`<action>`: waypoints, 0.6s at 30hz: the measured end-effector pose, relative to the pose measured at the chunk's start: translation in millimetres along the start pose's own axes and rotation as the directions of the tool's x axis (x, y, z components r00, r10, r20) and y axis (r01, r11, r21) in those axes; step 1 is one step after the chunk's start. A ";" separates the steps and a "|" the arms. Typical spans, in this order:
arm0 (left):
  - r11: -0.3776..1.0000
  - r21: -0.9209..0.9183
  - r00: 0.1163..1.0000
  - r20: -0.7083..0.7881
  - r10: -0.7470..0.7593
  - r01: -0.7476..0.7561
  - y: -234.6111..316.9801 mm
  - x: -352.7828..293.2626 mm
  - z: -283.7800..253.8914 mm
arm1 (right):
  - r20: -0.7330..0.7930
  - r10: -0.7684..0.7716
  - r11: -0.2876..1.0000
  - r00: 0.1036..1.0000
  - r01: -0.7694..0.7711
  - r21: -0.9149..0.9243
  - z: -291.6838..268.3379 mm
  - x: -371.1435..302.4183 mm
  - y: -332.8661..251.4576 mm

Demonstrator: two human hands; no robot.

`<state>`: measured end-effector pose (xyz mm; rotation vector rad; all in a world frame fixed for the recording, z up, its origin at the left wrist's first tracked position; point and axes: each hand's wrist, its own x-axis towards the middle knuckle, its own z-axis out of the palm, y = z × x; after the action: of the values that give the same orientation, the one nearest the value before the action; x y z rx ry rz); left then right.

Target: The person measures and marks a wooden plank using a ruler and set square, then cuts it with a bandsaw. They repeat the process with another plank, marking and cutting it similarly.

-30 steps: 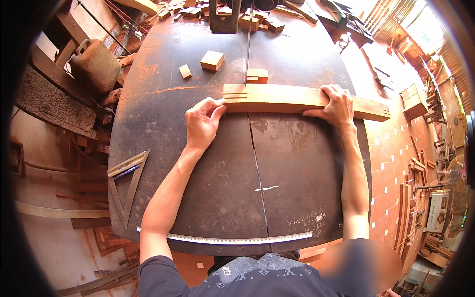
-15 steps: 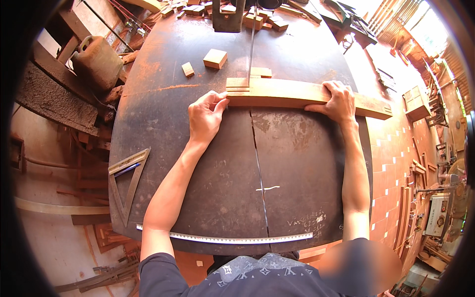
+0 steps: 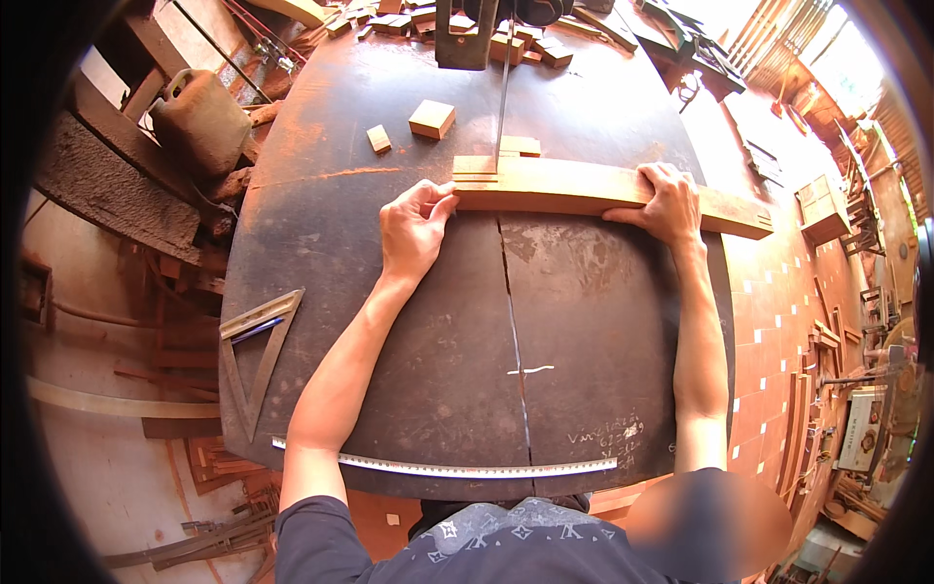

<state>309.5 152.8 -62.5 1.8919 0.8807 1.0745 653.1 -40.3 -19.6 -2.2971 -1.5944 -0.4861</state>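
Observation:
A long reddish wooden beam [image 3: 574, 188] lies crosswise on the dark metal saw table [image 3: 418, 360], its right end reaching past the table's edge. At its left end, thin cuts run along the wood, and the upright bandsaw blade [image 3: 504, 92] stands against the beam there. My left hand [image 3: 416, 229] pinches the beam's left end between thumb and fingers. My right hand [image 3: 669, 206] grips the beam right of its middle, fingers over the top and thumb along the near side. Just behind the beam by the blade lies a small wood piece [image 3: 522, 146].
Two wood blocks [image 3: 432, 119] lie left of the blade, with several offcuts [image 3: 389, 21] at the far edge. A triangular set square [image 3: 255, 365] with a blue pen [image 3: 258, 329] rests at left. A white ruler strip [image 3: 448, 470] runs along the near edge. A plastic jerrycan [image 3: 199, 122] stands beyond the table's left side.
The whole view has shifted slightly to the right. Both hands keep their hold on the beam, and its position against the blade looks nearly the same.

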 end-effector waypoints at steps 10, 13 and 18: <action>0.994 0.007 0.994 0.023 0.108 -0.109 -5.8 -3.0 -0.6 | 0.033 -0.010 1.000 0.999 0.009 0.012 -4.2 -0.3 5.8; 0.996 -0.015 0.993 0.075 0.088 -0.088 -2.3 -3.9 5.4 | 0.041 -0.003 1.000 0.999 0.003 0.003 -2.3 -2.5 21.0; 0.993 -0.012 0.990 0.075 0.116 -0.116 0.8 -0.1 12.5 | 0.020 -0.011 1.000 1.000 0.010 0.020 -0.6 -0.3 27.7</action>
<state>320.8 148.8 -66.2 1.9847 0.7308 1.0655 678.9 -50.1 -20.7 -2.2871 -1.6139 -0.4493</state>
